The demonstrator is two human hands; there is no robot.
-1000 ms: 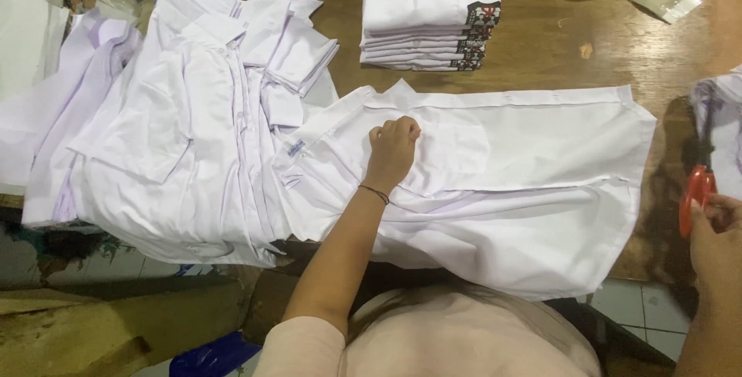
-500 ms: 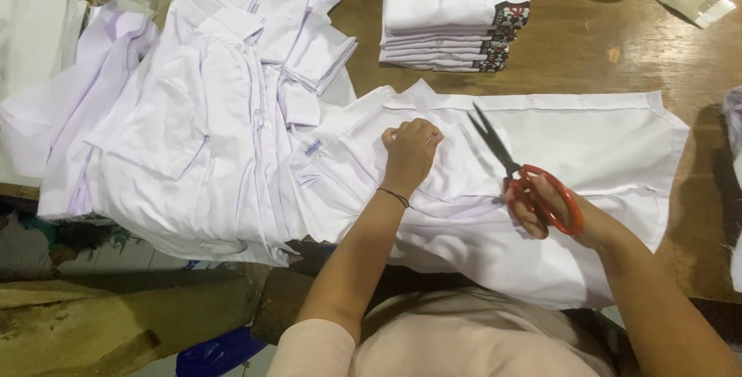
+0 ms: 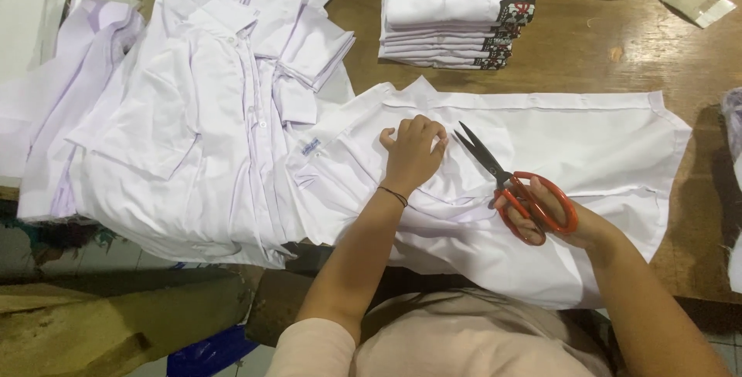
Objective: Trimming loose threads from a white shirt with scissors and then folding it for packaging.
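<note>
A: Where is the white shirt [image 3: 502, 184]?

B: Spread flat on the wooden table [image 3: 618, 52]. The left hand [image 3: 413, 153] presses fingertips on it; just beside, the right hand [image 3: 541, 211] has its grip clamped through red-handled scissors [image 3: 514, 188], blades together.

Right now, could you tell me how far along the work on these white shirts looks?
Done: a neat stack of folded shirts sits at the back of the wooden table. In hand: one white shirt lies spread flat, the left hand pressing it down while the right hand holds red-handled scissors, blades parted, beside it. Left: a loose pile of unfolded shirts lies to the left.
</note>
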